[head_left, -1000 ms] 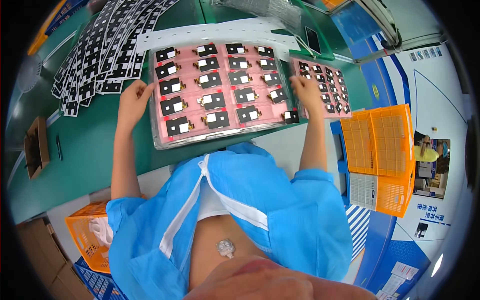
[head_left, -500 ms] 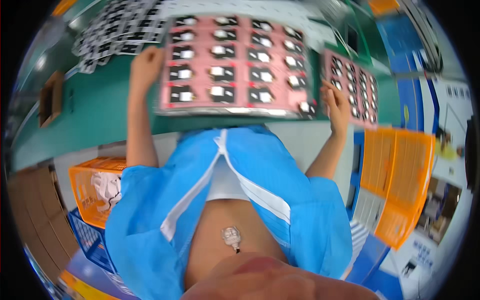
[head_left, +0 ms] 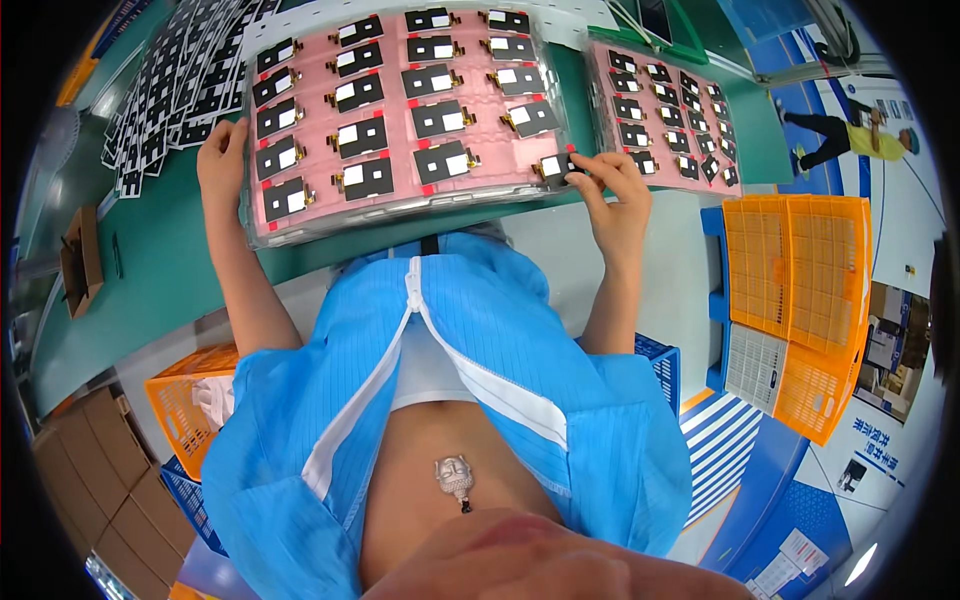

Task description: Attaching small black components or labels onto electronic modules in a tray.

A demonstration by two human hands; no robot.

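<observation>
Blue jacket with white edging (head_left: 625, 440), open over a silver pendant (head_left: 455, 477), fills the lower centre of the frame. Beside it, in the lower left, an orange crate (head_left: 180, 420) holds white material; a blue crate (head_left: 190, 495) lies just below it.

Both forearms reach up toward the large tray (head_left: 515, 155), a pink sheet with a clear rim, at the upper centre. The right hand (head_left: 618, 190), right of centre, has its fingers pinched on the right end of a black part (head_left: 553, 168) bearing a white square. This part is at the tray's lower right corner, tilted, its lower end near the rim; whether it touches the pink surface cannot be told. The left hand (head_left: 222, 165) is at the tray's left edge, fingers curled; whether they grip the rim or merely rest against it cannot be told. Similar black parts lie in four columns across the tray.

The green counter (head_left: 170, 270) extends left, carrying a small brown box (head_left: 82, 260) at the left of the frame. A smaller pink tray (head_left: 665, 165) of like parts lies in the upper right, apart from the first. Black-and-white sheets (head_left: 175, 90) overlap in the upper left.

Orange crates (head_left: 800, 300) form a stack at the right. Farther off, at the upper right margin, a person in a yellow top (head_left: 875, 140) appears sideways.
</observation>
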